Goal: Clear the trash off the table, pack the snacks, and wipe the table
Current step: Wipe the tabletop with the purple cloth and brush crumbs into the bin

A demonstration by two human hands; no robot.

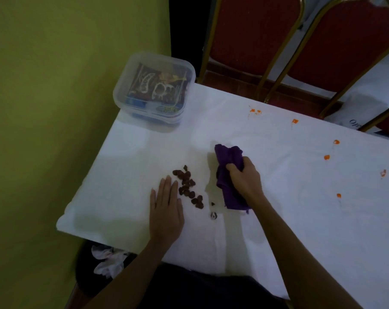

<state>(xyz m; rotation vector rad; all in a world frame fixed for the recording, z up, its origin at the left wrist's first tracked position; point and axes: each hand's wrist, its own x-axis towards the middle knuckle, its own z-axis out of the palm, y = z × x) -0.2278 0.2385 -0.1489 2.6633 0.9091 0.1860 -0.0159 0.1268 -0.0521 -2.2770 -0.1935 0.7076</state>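
head view, one moment.

left hand (166, 210): flat on the white table (289, 219), fingers straight and together, holding nothing. right hand (244, 177): fingers curled tight round a bunched purple cloth (228, 159), whose lower end rests on the table.

brown crumbs (188, 188): loose pile between the two hands. its long axis runs diagonally, from far-left to near-right, roughly along the thumb-side edge of the left hand. the left fingers (167, 186) lie just beside the pile's left flank. the cloth lies near its right flank with bare table between, so the left hand is the nearer. two stray bits (213, 214) sit apart from the pile, just beside the cloth's near end.

judgement: wiping stage. the cloth looks set to sweep leftward, pushing the crumbs against the flat left palm as a stop. the strays may be missed.

clear snack container (155, 92): at the far left corner, packets inside, looks lidded. orange flecks (326, 157): scattered on the right part of the table, not yet wiped. crumpled tissue (108, 259): below the near edge, seemingly in a dark bin.
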